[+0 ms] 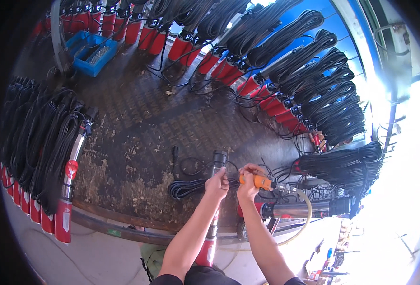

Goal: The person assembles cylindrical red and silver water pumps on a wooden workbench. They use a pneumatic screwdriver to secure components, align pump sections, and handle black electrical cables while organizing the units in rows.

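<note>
My left hand [216,184] is closed around the upper part of a slim submersible pump [219,160], which has a black top, a steel body and a red lower end. The pump leans over the bench edge toward me, its middle partly hidden by my forearm. Beside it, my right hand [249,184] grips an orange air tool [262,182] with a metal fitting and a pale hose [310,209]. The tool's working end is hidden by my fingers. Just left of my left hand, a coiled black cable [186,188] lies on the bench.
The worn dark bench [139,133] spreads ahead. Several red-based pumps with bundled black cables [286,71] line its far and right edges. More cabled pumps [63,221] stand at the left. A blue bin [93,66] sits far left. Another pump [305,210] lies at the right.
</note>
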`<action>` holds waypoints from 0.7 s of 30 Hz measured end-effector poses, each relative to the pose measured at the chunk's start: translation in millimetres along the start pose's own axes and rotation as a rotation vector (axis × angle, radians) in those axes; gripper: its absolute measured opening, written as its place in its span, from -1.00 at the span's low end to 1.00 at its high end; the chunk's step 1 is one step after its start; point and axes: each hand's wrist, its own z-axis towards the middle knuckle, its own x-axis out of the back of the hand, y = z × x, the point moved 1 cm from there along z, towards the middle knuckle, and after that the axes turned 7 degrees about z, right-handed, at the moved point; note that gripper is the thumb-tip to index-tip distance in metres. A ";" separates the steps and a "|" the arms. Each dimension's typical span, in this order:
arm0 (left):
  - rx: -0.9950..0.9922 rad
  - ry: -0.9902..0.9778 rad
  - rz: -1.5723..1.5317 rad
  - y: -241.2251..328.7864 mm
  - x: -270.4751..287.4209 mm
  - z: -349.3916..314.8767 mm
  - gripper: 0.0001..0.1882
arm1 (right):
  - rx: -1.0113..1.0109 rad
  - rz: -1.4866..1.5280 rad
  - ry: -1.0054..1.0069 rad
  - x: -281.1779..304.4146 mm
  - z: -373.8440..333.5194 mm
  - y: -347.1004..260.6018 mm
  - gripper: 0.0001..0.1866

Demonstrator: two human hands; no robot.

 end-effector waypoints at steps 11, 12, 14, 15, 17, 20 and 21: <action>0.050 -0.098 -0.174 20.2 -1.4 5.4 -0.81 | -0.023 -0.140 -0.117 -11.1 22.3 28.2 -0.82; 0.043 -0.086 -0.130 21.3 -2.7 1.1 -0.80 | -0.038 -0.154 -0.121 -10.2 23.4 28.6 -0.81; -0.087 -0.059 0.117 21.9 -2.1 -11.8 -0.77 | -0.033 -0.195 -0.157 -8.2 23.6 27.5 -0.81; -0.216 -0.044 0.319 18.9 5.8 -19.1 -0.76 | -0.013 -0.217 -0.194 -7.9 23.3 27.9 -0.80; -0.636 0.127 0.888 5.8 36.7 -26.1 -0.74 | 0.016 -0.215 -0.254 -15.5 25.8 27.3 -0.79; -1.012 0.360 1.310 -14.7 62.5 -84.2 -0.78 | -0.007 -0.168 -0.242 -15.2 24.0 31.2 -0.78; -1.038 0.341 1.426 -25.6 79.8 -94.5 -0.55 | -0.005 -0.146 -0.249 -16.6 25.4 33.4 -0.78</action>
